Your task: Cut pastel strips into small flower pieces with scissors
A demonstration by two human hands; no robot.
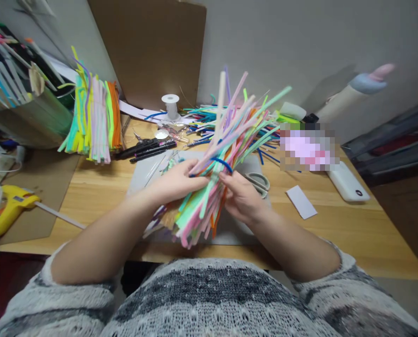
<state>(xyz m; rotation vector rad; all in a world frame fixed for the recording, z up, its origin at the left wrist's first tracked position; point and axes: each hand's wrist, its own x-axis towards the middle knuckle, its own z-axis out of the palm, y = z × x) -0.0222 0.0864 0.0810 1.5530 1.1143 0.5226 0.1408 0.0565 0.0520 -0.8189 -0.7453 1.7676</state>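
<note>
A thick bundle of pastel pipe cleaners (230,135) is held up over the wooden table (353,224), fanning out toward the wall. My left hand (175,182) grips the bundle from the left at its middle. My right hand (242,196) closes on it from the right. A blue pipe cleaner (222,163) curls around the bundle between my two hands; both sets of fingertips touch it. The bundle's lower ends hang toward my chest.
More pipe cleaners (93,117) hang at the left, and loose ones (202,119) lie at the back. Black markers (147,150), a white spool (170,105), scissors (260,181), a white paper slip (301,201), a white box (347,185) and a yellow glue gun (8,208) surround a grey mat (149,173).
</note>
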